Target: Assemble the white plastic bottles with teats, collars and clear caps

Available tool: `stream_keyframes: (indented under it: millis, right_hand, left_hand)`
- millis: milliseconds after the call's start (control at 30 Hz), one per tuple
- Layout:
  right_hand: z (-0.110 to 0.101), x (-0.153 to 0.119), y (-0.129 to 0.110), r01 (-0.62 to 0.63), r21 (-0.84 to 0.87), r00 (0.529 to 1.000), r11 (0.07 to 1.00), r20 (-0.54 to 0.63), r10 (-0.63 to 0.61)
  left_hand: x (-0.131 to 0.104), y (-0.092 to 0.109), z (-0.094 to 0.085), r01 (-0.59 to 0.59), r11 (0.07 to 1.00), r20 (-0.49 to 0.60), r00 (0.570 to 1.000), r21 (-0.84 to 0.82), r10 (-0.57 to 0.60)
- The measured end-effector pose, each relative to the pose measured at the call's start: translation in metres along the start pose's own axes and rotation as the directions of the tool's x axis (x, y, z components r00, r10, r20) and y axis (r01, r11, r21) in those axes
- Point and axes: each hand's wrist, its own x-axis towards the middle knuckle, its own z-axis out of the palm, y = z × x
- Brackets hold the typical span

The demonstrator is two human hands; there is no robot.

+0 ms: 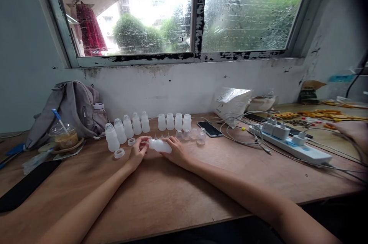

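Note:
A translucent white baby bottle [161, 146] lies on its side between my hands, just above the wooden table. My left hand [138, 152] closes its fingers on the neck end. Around the bottle's base my right hand [177, 153] is wrapped. Several capped baby bottles [127, 126] stand in a slanting row to the left. Behind my hands, several bottles without caps [170, 122] stand in line. Loose collar rings [119, 153] lie left of my left hand. Clear teats and small domed caps [186, 134] sit behind and right of my right hand, some partly hidden by it.
On the left are a grey backpack [73, 108], an iced drink cup [65, 136] and a black flat case [27, 186]. On the right lie a phone [209, 129], a white pouch [232, 104], tangled cables and a power strip [293, 148]. Another person's hand [349, 135] shows at far right.

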Motion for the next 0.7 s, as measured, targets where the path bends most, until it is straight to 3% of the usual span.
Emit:
stream_keyframes:
  millis: [167,300,433,700]
  right_hand:
    - [0.0006,0.0003,0.0004,-0.006,0.007,1.000,1.000,0.008,0.006]
    - [0.0006,0.0001,-0.0019,0.012,-0.016,1.000,1.000,0.018,-0.012]
    - [-0.0007,-0.0004,-0.0036,0.031,-0.036,0.999,0.999,0.040,-0.030]
    - [0.0004,-0.0002,-0.0020,0.007,-0.030,0.999,1.000,0.037,-0.006]
  left_hand:
    - [0.0016,0.0067,-0.0053,-0.054,0.998,0.073,0.996,0.026,0.052]
    - [0.0064,0.0034,-0.0049,0.118,0.993,-0.077,0.990,0.005,-0.117]
    - [0.0071,0.0010,-0.0037,0.267,0.963,0.005,0.964,-0.036,-0.267]
    - [0.0047,-0.0007,-0.0057,0.094,0.992,0.048,0.995,-0.085,-0.090]
